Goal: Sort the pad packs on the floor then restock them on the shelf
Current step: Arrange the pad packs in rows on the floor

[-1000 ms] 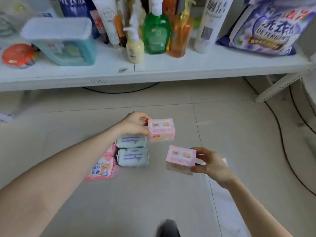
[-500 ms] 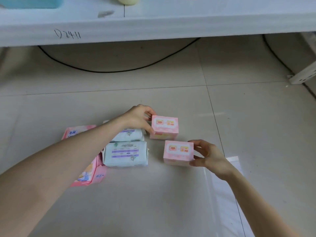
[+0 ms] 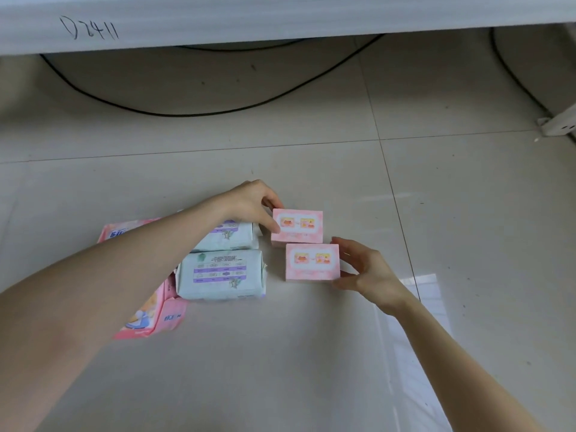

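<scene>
**Fingers pinching left and right**

My right hand pinches the nearer pink box on the floor; just beyond, my left hand grips the farther pink box, forearm stretched over the blue packs.

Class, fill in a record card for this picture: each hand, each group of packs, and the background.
Left hand: pinches far pink box
Right hand: grips near pink box
Pink boxes: two alike, one just behind the other
Pale green packs: two, left of the boxes
Pink packs: farthest left, partly under left forearm
Background: shelf edge marked D2411, black cable on floor
</scene>
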The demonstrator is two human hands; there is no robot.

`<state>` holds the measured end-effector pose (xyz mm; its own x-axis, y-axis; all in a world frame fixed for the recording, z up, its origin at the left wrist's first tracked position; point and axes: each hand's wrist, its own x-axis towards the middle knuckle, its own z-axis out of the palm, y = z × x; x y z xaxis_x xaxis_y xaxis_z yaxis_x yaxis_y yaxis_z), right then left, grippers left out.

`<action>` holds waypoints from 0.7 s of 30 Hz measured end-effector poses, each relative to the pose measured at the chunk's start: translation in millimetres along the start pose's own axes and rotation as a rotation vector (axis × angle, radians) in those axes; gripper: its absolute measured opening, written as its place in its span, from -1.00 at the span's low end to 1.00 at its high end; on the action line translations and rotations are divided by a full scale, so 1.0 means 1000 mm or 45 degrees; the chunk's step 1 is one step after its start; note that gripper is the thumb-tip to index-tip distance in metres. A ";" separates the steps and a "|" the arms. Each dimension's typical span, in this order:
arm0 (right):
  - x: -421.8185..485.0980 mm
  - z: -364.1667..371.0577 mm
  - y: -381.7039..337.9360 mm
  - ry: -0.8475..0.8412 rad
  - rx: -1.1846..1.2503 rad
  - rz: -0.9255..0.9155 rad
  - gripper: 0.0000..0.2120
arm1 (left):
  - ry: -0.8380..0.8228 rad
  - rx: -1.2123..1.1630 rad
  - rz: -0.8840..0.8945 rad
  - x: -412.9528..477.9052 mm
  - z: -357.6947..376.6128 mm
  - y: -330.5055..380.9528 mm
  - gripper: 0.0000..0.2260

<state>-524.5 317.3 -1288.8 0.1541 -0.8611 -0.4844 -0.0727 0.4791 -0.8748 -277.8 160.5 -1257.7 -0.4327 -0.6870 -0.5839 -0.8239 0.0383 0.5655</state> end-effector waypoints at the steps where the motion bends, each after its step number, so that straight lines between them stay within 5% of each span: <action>1: 0.002 0.002 -0.001 -0.020 -0.003 -0.009 -0.34 | -0.007 -0.005 -0.003 0.001 -0.001 -0.001 -0.67; 21: 0.016 0.020 -0.010 -0.077 -0.075 -0.011 -0.30 | -0.059 0.107 -0.107 -0.002 -0.011 0.002 -0.69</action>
<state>-501.4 302.2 -1288.2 0.2143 -0.8524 -0.4769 -0.1283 0.4595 -0.8789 -275.2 154.2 -1249.2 -0.3757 -0.6559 -0.6547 -0.8849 0.0441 0.4636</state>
